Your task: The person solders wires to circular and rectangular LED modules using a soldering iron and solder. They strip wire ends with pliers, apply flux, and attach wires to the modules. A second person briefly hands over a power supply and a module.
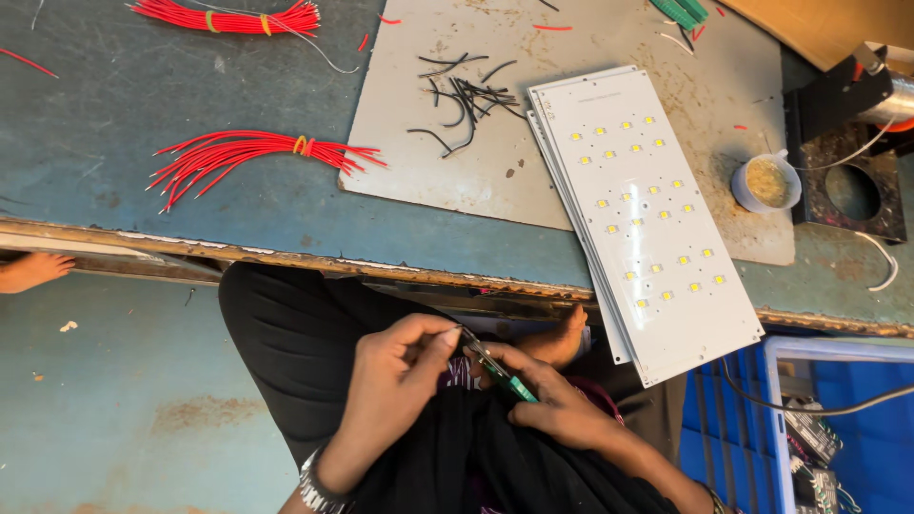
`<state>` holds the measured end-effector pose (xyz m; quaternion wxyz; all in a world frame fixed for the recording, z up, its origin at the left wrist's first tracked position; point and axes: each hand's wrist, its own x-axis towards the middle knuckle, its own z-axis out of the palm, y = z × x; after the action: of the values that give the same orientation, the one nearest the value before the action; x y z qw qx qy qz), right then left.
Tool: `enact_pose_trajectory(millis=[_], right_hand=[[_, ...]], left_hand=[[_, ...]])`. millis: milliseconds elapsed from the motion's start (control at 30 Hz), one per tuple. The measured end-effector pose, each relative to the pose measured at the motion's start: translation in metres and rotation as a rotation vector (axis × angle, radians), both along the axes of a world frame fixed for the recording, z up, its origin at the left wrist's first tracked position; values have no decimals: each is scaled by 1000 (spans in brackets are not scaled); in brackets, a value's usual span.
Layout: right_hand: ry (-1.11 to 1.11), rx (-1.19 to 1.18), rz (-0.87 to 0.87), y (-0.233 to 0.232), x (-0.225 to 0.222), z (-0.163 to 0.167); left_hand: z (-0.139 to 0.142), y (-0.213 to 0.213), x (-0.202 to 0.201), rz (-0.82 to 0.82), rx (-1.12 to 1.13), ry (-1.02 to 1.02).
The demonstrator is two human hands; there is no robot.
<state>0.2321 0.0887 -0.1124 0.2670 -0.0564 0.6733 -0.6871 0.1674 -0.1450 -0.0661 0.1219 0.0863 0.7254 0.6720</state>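
Tool [497,369] diagonal, tip up-left

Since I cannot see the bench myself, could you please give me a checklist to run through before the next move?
1. Left hand pinches the tip of the small green-handled tool: ok.
2. Right hand grips that tool's handle: ok.
3. What the tool's tip works on: cannot tell, too small.
4. Stack of white rectangular LED boards lies fully on the blue worktable: not ok, one end overhangs the edge.
5. Bundle of red wires tied and lying on the table: ok.
6. Small white cup of yellowish paste upright: ok.
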Motion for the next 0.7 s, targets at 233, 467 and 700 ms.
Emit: enact_pose_trajectory(millis=[233, 467, 700], right_hand=[[-101, -149, -59, 6, -9, 14], [-105, -164, -72, 7, -12, 12], [-173, -98, -94, 14, -10, -1]], left_hand=[[10, 17, -13, -35, -29, 15], [6, 25, -17, -122, 66, -61], [7, 26, -20, -135, 32, -132]])
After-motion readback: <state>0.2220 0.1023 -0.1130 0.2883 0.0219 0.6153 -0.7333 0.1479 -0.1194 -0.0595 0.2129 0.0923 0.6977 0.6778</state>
